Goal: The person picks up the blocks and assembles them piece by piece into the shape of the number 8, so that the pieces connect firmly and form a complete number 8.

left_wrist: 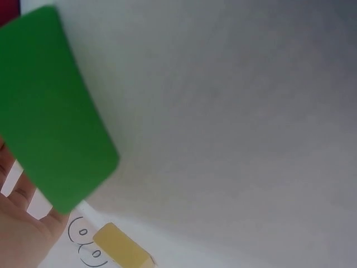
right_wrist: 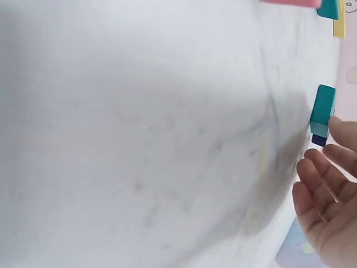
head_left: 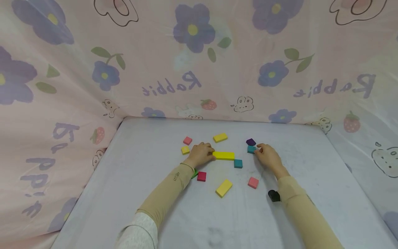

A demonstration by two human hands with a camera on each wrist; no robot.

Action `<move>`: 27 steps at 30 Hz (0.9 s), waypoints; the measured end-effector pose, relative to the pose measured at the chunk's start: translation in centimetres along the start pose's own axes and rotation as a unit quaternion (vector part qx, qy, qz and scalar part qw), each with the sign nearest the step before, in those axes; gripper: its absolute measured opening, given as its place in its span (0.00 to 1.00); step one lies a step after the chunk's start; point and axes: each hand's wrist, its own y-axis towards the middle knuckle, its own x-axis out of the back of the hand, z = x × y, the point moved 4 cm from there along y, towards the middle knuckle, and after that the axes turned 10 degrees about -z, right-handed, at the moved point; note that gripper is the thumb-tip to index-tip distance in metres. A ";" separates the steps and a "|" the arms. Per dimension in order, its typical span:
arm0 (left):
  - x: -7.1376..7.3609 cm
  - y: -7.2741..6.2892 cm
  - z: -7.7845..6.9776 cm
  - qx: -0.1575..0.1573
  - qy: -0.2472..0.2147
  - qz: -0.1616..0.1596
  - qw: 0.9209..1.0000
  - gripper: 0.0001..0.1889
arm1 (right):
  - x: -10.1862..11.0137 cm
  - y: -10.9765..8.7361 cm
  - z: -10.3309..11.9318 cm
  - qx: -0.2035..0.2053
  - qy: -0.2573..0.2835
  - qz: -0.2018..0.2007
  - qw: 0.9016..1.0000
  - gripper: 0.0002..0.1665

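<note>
In the head view my left hand point(head_left: 200, 155) pinches the left end of a long yellow block point(head_left: 224, 156) lying on the table. A green block point(left_wrist: 56, 111) looms close in the left wrist view and hides part of that hand; in the head view it shows just under the wrist. My right hand point(head_left: 269, 157) is at a teal block point(head_left: 251, 149), its thumb point(right_wrist: 341, 133) at the block's near edge and the other fingers loosely bent. Just behind that block sits a dark purple block point(head_left: 250, 141). A second teal block point(head_left: 238, 163) lies off the yellow block's right end.
Around the hands lie two shorter yellow blocks point(head_left: 220, 137), a small yellow block point(head_left: 185, 150), pink blocks point(head_left: 253, 182) and a red block point(head_left: 201, 176). A black object point(head_left: 274, 195) is partly under the right forearm. Patterned cloth point(head_left: 192, 76) walls the white table.
</note>
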 end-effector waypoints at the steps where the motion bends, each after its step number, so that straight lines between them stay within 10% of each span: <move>1: 0.0 0.0 0.0 0.000 -0.001 0.001 1.000 0.20 | -0.1 0.1 0.0 0.000 -0.001 0.000 1.000 0.25; 27: -0.2 0.1 0.2 -0.002 -0.008 -0.005 1.000 0.20 | -1.0 0.8 1.4 0.023 0.034 0.019 0.999 0.21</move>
